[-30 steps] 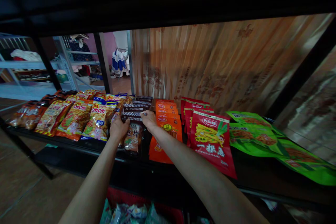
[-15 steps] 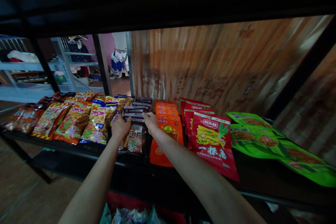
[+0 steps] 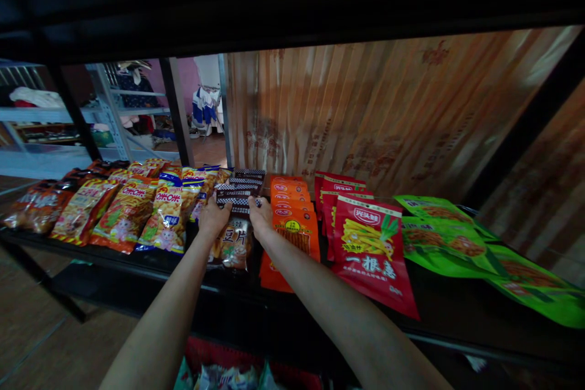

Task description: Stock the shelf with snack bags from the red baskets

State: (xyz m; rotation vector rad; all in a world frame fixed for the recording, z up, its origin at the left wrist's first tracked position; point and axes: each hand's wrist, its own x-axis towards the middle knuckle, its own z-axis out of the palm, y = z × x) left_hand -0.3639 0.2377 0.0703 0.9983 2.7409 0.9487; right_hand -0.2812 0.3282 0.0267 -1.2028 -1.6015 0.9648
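On the black shelf (image 3: 441, 304), near frame centre, left hand (image 3: 214, 217) and right hand (image 3: 261, 217), nearly closed, pinch a brown packet (image 3: 236, 242) lettered "豆片".

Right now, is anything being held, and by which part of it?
The left hand and right hand are at the front brown packet's upper side edges; whether they grip or merely touch it cannot be told.

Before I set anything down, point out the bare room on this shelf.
Bare shelf shows right of the front red packet, nearer than the green packets. Leftward it is crowded: orange packets, the brown packet between left hand and right hand, then close-set snack bags.
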